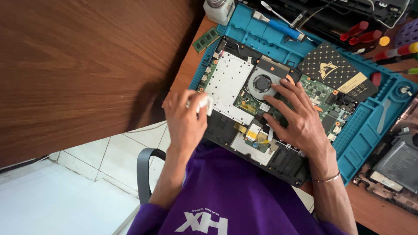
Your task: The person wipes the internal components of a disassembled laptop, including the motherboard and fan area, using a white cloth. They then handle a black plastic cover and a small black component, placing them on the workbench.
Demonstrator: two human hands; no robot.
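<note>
Grip of left hand (185, 114) pinches white cloth (203, 103).

We see a wooden desk (187, 72) bearing a blue mat (365, 135) — beside it a green memory stick (206, 40), a white bottle (219, 9), red-handled screwdrivers (363, 32).

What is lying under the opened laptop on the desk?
A blue work mat lies under the opened laptop, showing past its far and right edges. The laptop covers the mat's middle, so anything lying there cannot be seen.
</note>
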